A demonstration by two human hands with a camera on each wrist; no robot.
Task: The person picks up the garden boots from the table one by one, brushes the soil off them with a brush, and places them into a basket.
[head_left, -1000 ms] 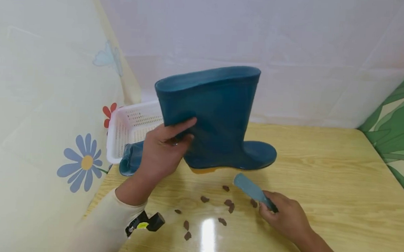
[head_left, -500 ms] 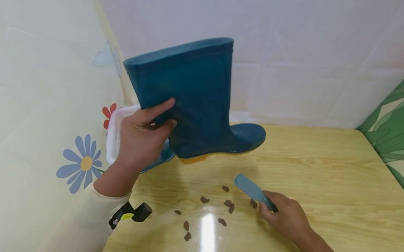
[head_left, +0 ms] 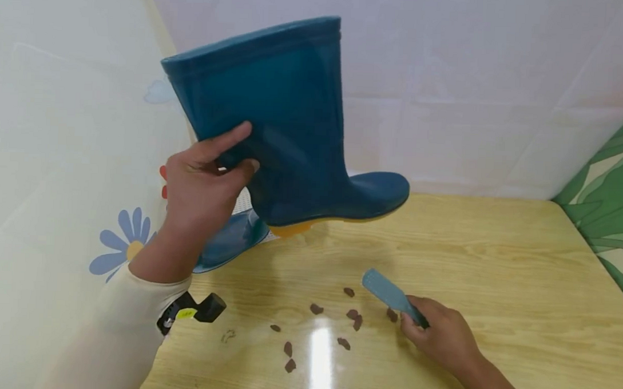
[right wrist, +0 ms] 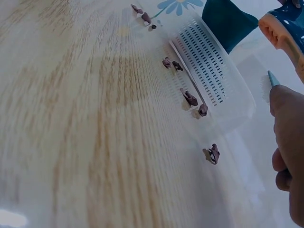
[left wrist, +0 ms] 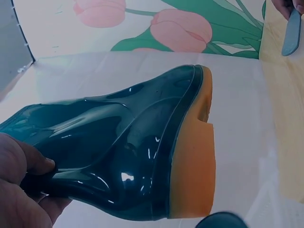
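My left hand [head_left: 200, 190] grips a dark blue-green rubber boot [head_left: 288, 125] by the back of its shaft. The boot is raised above the table, its opening upward and its toe pointing right. In the left wrist view its orange sole [left wrist: 194, 166] faces right, showing the thick heel. Low over the table at right, my right hand [head_left: 443, 336] holds a small blue-grey brush [head_left: 387, 291] by its dark handle. Pale bristles show faintly in the right wrist view. A second boot [head_left: 232, 243] lies behind my left forearm, partly hidden.
Several dark brown flakes [head_left: 316, 309] lie scattered on the wood-grain table [head_left: 469, 251] between my hands. A white perforated basket [right wrist: 204, 66] stands at the back left, mostly covered by the boots in the head view. A pale sheet [head_left: 448, 107] hangs behind the table.
My left hand has lifted the boot up and to the left, away from the brush, covering more of the basket. My right hand and the brush have stayed in place.
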